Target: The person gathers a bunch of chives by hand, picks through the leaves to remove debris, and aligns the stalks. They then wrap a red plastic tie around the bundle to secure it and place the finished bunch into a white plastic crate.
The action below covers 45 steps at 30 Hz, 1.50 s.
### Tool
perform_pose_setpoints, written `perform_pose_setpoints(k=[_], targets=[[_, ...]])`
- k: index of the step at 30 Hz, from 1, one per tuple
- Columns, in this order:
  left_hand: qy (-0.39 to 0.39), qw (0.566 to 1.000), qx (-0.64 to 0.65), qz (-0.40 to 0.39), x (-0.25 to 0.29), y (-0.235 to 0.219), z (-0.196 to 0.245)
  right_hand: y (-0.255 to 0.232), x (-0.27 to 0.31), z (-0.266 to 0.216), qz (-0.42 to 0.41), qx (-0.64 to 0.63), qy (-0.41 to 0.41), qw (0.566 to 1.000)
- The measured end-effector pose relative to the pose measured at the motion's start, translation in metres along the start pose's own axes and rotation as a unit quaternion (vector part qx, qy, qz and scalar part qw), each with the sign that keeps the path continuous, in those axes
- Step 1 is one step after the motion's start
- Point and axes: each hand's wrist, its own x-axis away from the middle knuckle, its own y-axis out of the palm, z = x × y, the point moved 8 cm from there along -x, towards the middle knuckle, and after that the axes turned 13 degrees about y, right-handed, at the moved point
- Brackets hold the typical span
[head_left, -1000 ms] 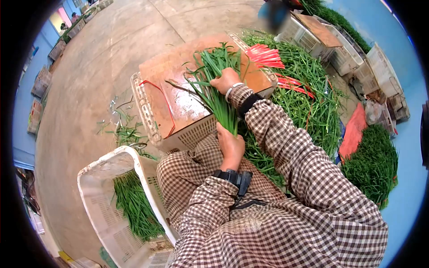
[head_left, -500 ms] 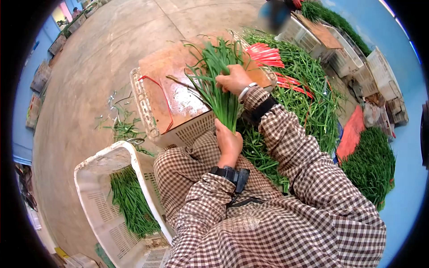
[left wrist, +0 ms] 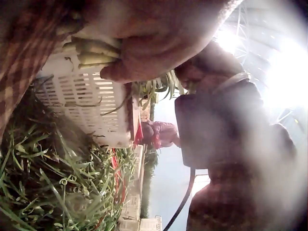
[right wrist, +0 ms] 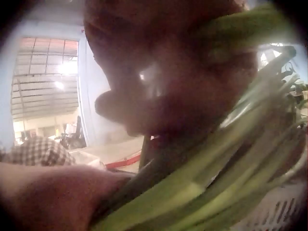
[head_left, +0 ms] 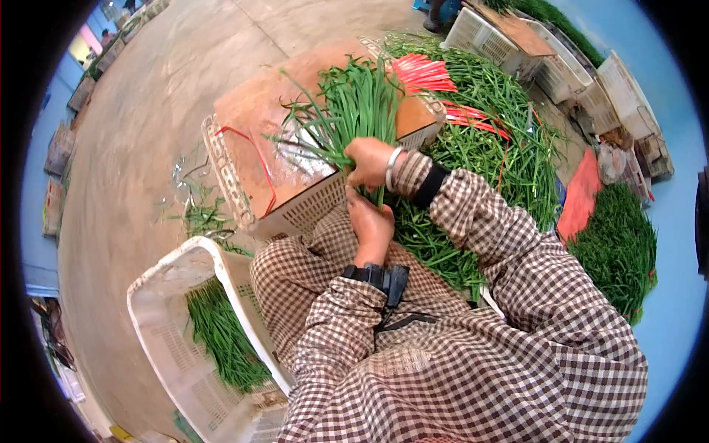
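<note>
A bunch of garlic chives (head_left: 360, 107) leans out over the board-topped crate (head_left: 247, 173), its leaves fanned away from the person. My left hand (head_left: 371, 230) grips the stalks low down. Their pale cut ends (left wrist: 96, 52) stick out of that fist in the left wrist view. Just above it, the right hand (head_left: 371, 161) wraps round the same stalks, the two hands close together. Leaves run past the right fingers (right wrist: 144, 108) in the right wrist view. On the board lies one red tie (head_left: 255, 159).
A white basket (head_left: 173, 269) holding chives (head_left: 225, 336) stands at the left knee. To the right are a heap of loose chives (head_left: 502, 140) and red ties (head_left: 422, 74). Further crates (head_left: 480, 37) line the blue wall, near a dense stack of chives (head_left: 613, 247).
My right hand has slid down the bunch, from among the leaves to just above the left hand. The left hand keeps its hold low on the stalks.
</note>
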Motion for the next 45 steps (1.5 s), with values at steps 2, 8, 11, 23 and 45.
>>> perform_pose_setpoints(k=[2,8,11,23,45], targets=[[0.022,1.000,0.011,-0.011,-0.003,0.006,-0.003,0.005,0.004,-0.006,0.059,0.116,-0.032,0.991],[0.113,0.992,0.045,0.019,-0.018,0.040,-0.046,0.015,0.033,-0.014,0.136,0.114,-0.070,0.982],[0.085,0.955,0.285,0.027,-0.022,0.059,-0.071,0.019,0.053,-0.021,0.160,0.128,-0.121,0.971],[0.023,0.981,0.147,-0.125,-0.009,0.050,-0.057,0.027,0.068,-0.004,0.217,0.041,-0.273,0.936],[-0.054,0.837,0.541,-0.059,-0.009,0.007,-0.004,-0.022,0.110,0.041,-0.012,-0.496,-0.119,0.860]])
